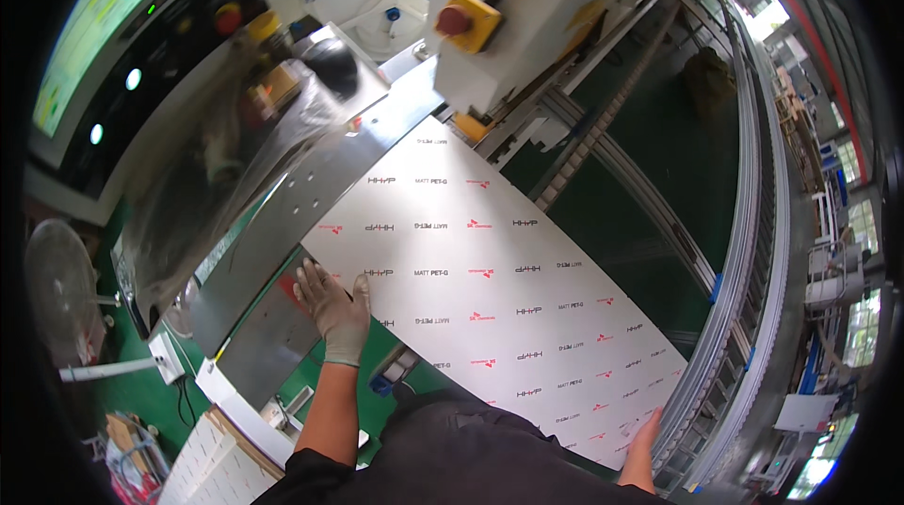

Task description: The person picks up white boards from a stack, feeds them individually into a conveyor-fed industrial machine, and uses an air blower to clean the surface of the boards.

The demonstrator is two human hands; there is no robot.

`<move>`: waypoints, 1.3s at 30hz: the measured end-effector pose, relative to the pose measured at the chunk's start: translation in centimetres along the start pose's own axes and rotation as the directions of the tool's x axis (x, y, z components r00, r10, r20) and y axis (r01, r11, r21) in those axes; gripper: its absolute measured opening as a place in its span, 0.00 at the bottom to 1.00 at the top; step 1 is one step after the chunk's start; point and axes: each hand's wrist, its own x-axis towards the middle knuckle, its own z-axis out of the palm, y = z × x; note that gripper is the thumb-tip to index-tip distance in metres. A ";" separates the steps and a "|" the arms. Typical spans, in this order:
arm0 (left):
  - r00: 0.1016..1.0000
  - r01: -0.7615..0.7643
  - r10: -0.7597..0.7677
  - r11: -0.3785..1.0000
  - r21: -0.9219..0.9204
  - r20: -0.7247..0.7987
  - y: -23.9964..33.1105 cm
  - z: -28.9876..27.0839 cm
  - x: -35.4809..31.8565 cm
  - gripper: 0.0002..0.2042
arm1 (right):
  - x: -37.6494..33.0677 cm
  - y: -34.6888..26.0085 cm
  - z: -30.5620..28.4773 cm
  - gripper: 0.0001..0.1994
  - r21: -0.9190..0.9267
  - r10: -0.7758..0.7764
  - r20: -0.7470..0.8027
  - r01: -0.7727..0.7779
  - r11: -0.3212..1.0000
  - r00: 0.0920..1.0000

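Observation:
A large white sheet [490,288] with small repeated printing lies flat on the green machine bed, one end under the white machine head [527,25]. My left hand [337,305], in a light glove, rests flat on the sheet's near left edge beside the steel guide plate [311,204]. My right hand [644,439] grips the sheet's near right corner; only part of it shows at the lower edge.
A red stop button on a yellow box [461,20] juts from the machine head. A control screen [104,6] and lit buttons stand at the far left. A roller conveyor rail [753,251] curves along the right. White boxes [221,463] lie at lower left.

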 end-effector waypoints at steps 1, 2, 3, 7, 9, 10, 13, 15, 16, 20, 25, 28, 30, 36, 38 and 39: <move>1.000 0.006 -0.006 1.000 -0.012 0.007 1.0 0.2 0.5 0.45 | 0.8 -0.5 0.3 0.36 -0.004 0.013 -0.019 -0.013 1.000 1.000; 1.000 0.014 -0.014 1.000 -0.024 0.014 2.1 0.5 0.9 0.45 | 1.6 -1.1 0.4 0.36 -0.008 0.026 -0.036 -0.027 1.000 0.999; 1.000 0.020 -0.019 1.000 -0.017 0.023 3.1 0.8 1.5 0.45 | 2.6 -1.8 0.9 0.36 -0.010 0.036 -0.048 -0.037 0.999 0.998; 0.999 0.021 -0.022 0.999 -0.041 -0.026 7.1 2.5 4.0 0.45 | 5.7 -5.9 4.7 0.37 -0.058 -0.037 -0.026 0.036 0.998 0.999; 0.994 -0.021 0.019 1.000 -0.021 -0.109 7.8 5.4 5.3 0.46 | 9.9 -5.3 4.5 0.38 -0.059 -0.069 -0.066 0.065 0.996 0.995; 0.999 0.002 -0.003 1.000 -0.026 -0.040 9.3 5.0 6.1 0.45 | 9.8 -6.1 5.6 0.38 -0.109 -0.047 -0.046 0.041 0.993 0.998; 0.999 0.018 -0.014 0.989 -0.143 0.031 13.7 4.5 8.3 0.45 | 14.4 -5.8 5.6 0.33 0.122 0.038 0.054 -0.044 0.992 0.998; 0.996 0.050 -0.035 0.984 -0.173 0.087 16.0 4.4 9.7 0.47 | 16.5 -7.2 6.8 0.31 0.151 0.043 0.065 -0.053 0.987 0.997; 0.994 0.055 -0.038 0.982 -0.181 0.100 16.9 4.5 10.2 0.48 | 17.5 -7.9 7.6 0.31 0.169 0.035 0.073 -0.047 0.984 0.997; 0.989 0.033 -0.004 0.980 -0.197 0.147 20.5 4.9 12.7 0.47 | 21.7 -10.1 8.6 0.29 0.012 -0.112 0.026 0.112 0.994 0.993; 0.991 -0.028 0.074 0.933 -0.358 0.115 20.0 5.9 15.5 0.37 | 16.5 -16.9 19.0 0.25 -0.840 -0.642 -0.129 0.260 0.476 0.756; 0.962 -0.139 0.215 0.917 -0.373 0.168 17.3 5.6 14.5 0.33 | 11.3 -18.9 27.7 0.26 -0.752 -0.707 0.268 0.600 0.271 0.655; 0.930 -0.269 0.309 0.941 -0.206 0.198 16.5 4.6 10.7 0.34 | 8.1 -18.4 33.7 0.25 -0.600 -0.777 0.448 0.793 0.106 0.443; 0.830 -0.122 0.258 0.949 -0.290 0.495 6.0 -0.4 -8.1 0.34 | -11.9 -17.2 48.2 0.16 0.313 -0.681 0.710 0.947 0.074 -0.182; 0.929 0.029 0.054 0.975 -0.219 0.367 1.9 -3.4 -12.5 0.33 | -19.6 -16.4 49.6 0.14 0.585 -0.614 0.658 0.809 0.052 -0.436; 0.935 0.159 -0.079 0.964 -0.212 0.345 -1.2 -4.0 -15.3 0.33 | -23.1 -15.2 49.9 0.14 0.656 -0.544 0.654 0.752 0.063 -0.525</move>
